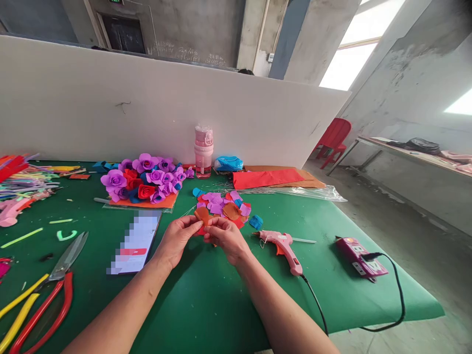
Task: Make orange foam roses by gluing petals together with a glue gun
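Between my two hands is a small brown petal (202,214), pinched at its edges. My left hand (180,236) has thumb and forefinger closed on its left side. On the other side, my right hand (226,238) grips its lower right part with the fingertips. Just beyond them lies a loose pile of purple petals (216,201), mixed with red, blue and brown ones. A blue petal piece (255,222) rests right of the pile. The pink glue gun (280,243) lies on its side to the right of my right hand, with a glue stick in its back.
Finished purple and red flowers (149,178) sit back left, near a pink bottle (204,151). A phone (136,243) lies left of my hands, with scissors (68,260) and pliers farther left. A corded purple power strip (361,258) is at right. A white board (155,103) closes the back.
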